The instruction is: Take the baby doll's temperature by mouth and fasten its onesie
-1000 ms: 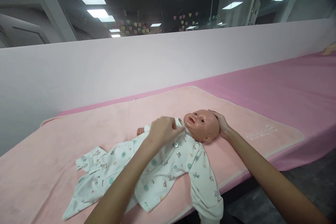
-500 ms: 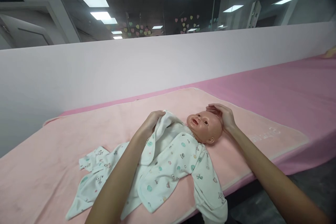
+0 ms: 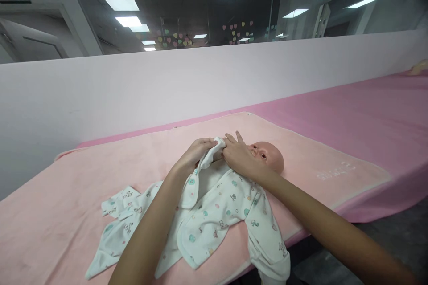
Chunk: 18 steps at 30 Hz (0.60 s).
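Note:
A baby doll lies on its back on a light pink towel (image 3: 83,173), its bare head (image 3: 269,158) toward the right. It wears a white printed sleepsuit (image 3: 214,207) whose front is open, with one flap folded back. My left hand (image 3: 195,151) grips the upper edge of the far flap near the doll's shoulder. My right hand (image 3: 239,156) reaches across the doll's face and pinches the same bit of cloth at the collar, some fingers sticking up.
The towel covers a long pink padded counter (image 3: 351,116) that runs off to the right. A white partition wall (image 3: 167,84) stands right behind it. The counter's front edge drops to a dark floor (image 3: 384,236) at lower right.
My left hand opened the sleepsuit's front and lifted its far flap. My right hand left the back of the doll's head and crossed over the face to the collar.

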Each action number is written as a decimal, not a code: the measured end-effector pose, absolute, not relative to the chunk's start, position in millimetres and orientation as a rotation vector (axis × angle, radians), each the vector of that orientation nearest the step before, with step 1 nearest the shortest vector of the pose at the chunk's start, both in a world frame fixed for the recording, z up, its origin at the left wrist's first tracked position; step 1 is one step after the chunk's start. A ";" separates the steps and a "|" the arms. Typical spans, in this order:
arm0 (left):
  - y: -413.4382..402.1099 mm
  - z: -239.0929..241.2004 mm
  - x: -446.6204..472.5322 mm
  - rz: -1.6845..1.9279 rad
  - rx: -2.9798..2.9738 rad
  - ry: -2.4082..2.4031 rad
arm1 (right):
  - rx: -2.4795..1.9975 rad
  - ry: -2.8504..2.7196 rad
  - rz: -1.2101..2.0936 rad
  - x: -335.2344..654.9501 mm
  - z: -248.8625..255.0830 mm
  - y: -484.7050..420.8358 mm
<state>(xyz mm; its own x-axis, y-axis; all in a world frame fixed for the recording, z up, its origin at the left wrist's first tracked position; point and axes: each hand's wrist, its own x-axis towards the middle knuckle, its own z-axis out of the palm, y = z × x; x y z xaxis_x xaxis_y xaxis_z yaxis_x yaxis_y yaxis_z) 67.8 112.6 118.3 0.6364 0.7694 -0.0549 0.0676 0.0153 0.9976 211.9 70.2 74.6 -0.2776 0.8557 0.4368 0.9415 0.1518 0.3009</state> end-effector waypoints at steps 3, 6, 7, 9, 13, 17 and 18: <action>108.7 124.1 64.7 0.616 1.557 0.781 | -1.750 -2.073 -0.769 222.2 80.5 49.1; 106.7 128.0 61.4 0.555 1.644 0.769 | -1.831 -1.728 -0.736 236.7 83.0 14.4; 105.8 129.1 60.5 0.538 1.681 0.744 | -1.865 -1.587 -0.721 242.1 82.5 3.0; 102.9 131.2 59.5 0.512 1.772 0.691 | -1.915 -1.276 -0.655 253.0 81.0 -16.6; 93.7 134.0 62.4 0.485 1.952 0.665 | -1.939 -0.979 -0.532 267.8 85.6 -36.4; 83.0 131.7 69.1 0.344 2.159 0.661 | -1.816 -0.925 -0.427 265.6 99.6 -36.6; 80.7 130.3 70.5 0.273 2.213 0.651 | -1.775 -0.924 -0.392 262.6 102.6 -35.4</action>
<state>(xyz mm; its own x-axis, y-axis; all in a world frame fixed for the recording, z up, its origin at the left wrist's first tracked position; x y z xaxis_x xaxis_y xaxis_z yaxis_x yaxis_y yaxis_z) 70.5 80.7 130.3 0.8445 0.5353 -0.0159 0.3635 -0.5512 0.7510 262.6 -35.4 102.6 0.6483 0.4014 0.6470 0.7441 -0.1536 -0.6502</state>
